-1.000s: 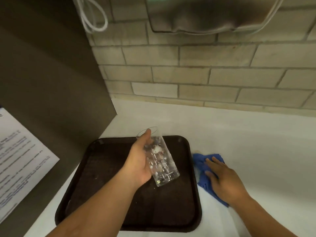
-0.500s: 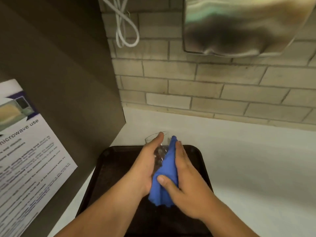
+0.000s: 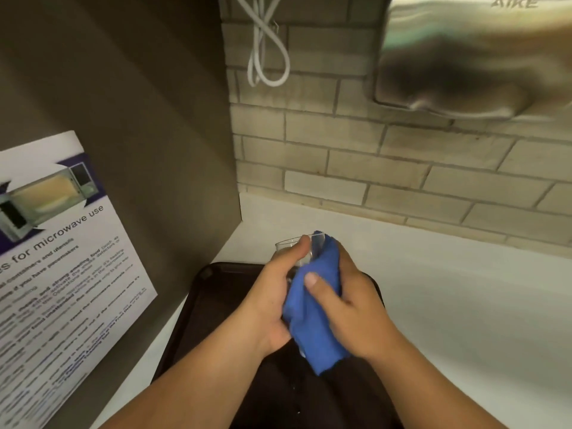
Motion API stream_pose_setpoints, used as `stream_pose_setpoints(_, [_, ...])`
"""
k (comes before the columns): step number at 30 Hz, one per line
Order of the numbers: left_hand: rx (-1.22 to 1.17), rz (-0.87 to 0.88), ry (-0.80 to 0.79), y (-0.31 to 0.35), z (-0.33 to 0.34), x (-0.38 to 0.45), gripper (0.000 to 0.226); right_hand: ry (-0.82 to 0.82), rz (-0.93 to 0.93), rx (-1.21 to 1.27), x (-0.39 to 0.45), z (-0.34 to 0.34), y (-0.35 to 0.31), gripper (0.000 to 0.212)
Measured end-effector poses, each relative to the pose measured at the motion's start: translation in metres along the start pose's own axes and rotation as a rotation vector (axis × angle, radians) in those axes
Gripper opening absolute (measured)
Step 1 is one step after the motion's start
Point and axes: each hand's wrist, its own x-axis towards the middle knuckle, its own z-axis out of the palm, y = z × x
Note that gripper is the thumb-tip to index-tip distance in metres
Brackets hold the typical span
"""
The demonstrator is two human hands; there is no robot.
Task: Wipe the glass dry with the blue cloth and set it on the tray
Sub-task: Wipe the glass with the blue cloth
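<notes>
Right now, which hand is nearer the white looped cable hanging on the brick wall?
Left. The left hand sits almost beneath the white looped cable; the right hand lies further right.

shared kitchenette, microwave notice [image 3: 62, 243], wall dryer [image 3: 473, 57]

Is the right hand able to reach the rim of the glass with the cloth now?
Probably yes. The right hand already presses the blue cloth against the glass, and the cloth's top edge lies at the rim.
</notes>
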Motion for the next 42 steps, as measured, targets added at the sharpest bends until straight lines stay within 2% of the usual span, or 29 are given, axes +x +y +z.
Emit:
stream_pose_setpoints(1, [-0.007,0.007,-0.012,-0.001,0.000,0.001,0.058,0.029,0.051,0.059,0.006,-0.002,0.000,0.021])
stream_pose_setpoints(3, [-0.024,0.001,-0.062,0.003,0.003,-0.001,0.053,0.009,0.091,0.162,0.012,-0.008,0.006,0.023])
stream_pose_setpoints(4, [-0.018,0.004,-0.069,0.008,0.006,-0.004,0.049,-0.039,0.086,0.191,0.010,-0.012,0.008,0.030])
stream_pose_setpoints(6, [-0.028,0.043,-0.036,0.013,0.005,-0.003,0.056,-0.169,0.044,0.151,0.000,-0.017,0.007,0.050])
stream_pose_setpoints(8, [-0.048,0.054,0.001,0.016,0.005,0.001,0.046,-0.228,0.020,0.048,-0.008,-0.017,0.006,0.059])
stream_pose_setpoints(10, [-0.037,0.050,0.019,0.014,0.008,-0.001,0.044,-0.191,-0.005,0.011,-0.008,-0.013,0.004,0.052])
stream_pose_setpoints(13, [0.006,-0.004,-0.039,0.004,0.010,-0.003,0.051,-0.069,-0.011,-0.009,0.001,-0.007,-0.002,0.048])
stream_pose_setpoints(15, [0.007,0.003,-0.045,0.002,0.009,-0.003,0.053,-0.025,0.011,0.030,0.006,-0.008,-0.003,0.051])
stream_pose_setpoints(17, [0.012,0.027,-0.064,0.006,0.009,-0.005,0.052,-0.028,0.014,0.102,0.008,-0.010,-0.001,0.044])
stream_pose_setpoints(19, [-0.007,0.054,-0.071,0.012,0.007,-0.004,0.048,-0.103,-0.006,0.133,0.002,-0.015,0.001,0.047])
stream_pose_setpoints(22, [-0.036,0.066,-0.040,0.018,0.007,-0.005,0.055,-0.254,-0.091,0.007,-0.010,-0.017,-0.003,0.063])
stream_pose_setpoints(23, [-0.037,0.055,-0.045,0.015,0.003,-0.002,0.056,-0.259,-0.110,-0.022,-0.010,-0.015,-0.004,0.063])
stream_pose_setpoints(26, [-0.009,0.029,-0.075,0.011,0.006,-0.009,0.046,-0.118,-0.054,0.048,0.004,-0.009,-0.007,0.050])
stream_pose_setpoints(28, [0.000,0.010,-0.089,0.013,0.007,-0.011,0.048,-0.065,0.067,0.182,0.015,-0.011,-0.004,0.053])
stream_pose_setpoints(30, [-0.004,0.015,-0.097,0.019,0.008,-0.009,0.054,-0.066,0.124,0.283,0.017,-0.013,0.002,0.046])
stream_pose_setpoints(33, [0.007,0.054,-0.050,0.026,0.004,-0.001,0.056,-0.172,0.055,0.163,0.001,-0.011,-0.008,0.030])
stream_pose_setpoints(36, [0.017,0.052,-0.061,0.021,0.003,-0.001,0.050,-0.150,-0.042,0.027,0.003,-0.007,-0.012,0.038])
stream_pose_setpoints(39, [0.025,0.013,-0.070,0.018,0.007,-0.003,0.054,-0.016,0.106,0.192,0.026,-0.006,-0.015,0.063])
stream_pose_setpoints(40, [0.024,0.007,-0.070,0.020,0.008,-0.003,0.057,-0.003,0.156,0.260,0.031,-0.007,-0.013,0.062])
stream_pose_setpoints(42, [0.004,-0.016,-0.070,0.026,0.007,-0.002,0.064,-0.022,0.203,0.346,0.031,-0.009,-0.004,0.045])
